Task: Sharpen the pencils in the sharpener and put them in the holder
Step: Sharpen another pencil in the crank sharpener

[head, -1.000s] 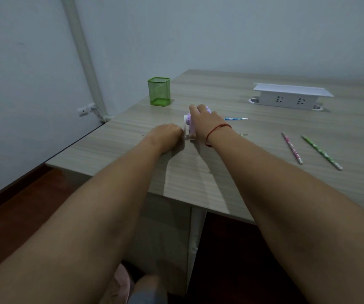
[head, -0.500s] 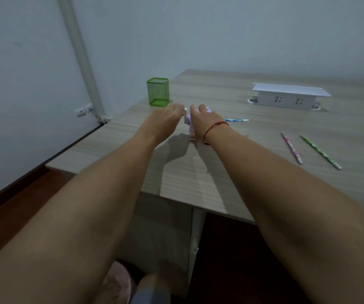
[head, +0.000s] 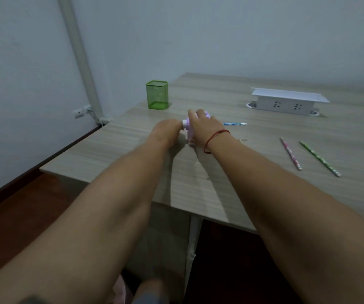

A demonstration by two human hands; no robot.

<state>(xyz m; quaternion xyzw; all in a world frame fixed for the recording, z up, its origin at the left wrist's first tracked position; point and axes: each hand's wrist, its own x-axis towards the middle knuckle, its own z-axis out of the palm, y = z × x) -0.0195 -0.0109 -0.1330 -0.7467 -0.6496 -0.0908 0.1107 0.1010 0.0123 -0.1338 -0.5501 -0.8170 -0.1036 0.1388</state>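
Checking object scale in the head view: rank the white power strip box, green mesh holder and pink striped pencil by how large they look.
1. White power strip box
2. Green mesh holder
3. Pink striped pencil

The pencil lies nearer the camera, so its true rank is unsure.

Looks like a plain office or study room: bare grey-blue walls, wood-grain desk (head: 220, 176) pushed into the corner, white desktop power socket unit (head: 286, 102) on it, wall outlet (head: 80, 111) beside a vertical pipe (head: 78, 55), dark reddish wood floor (head: 23, 211).
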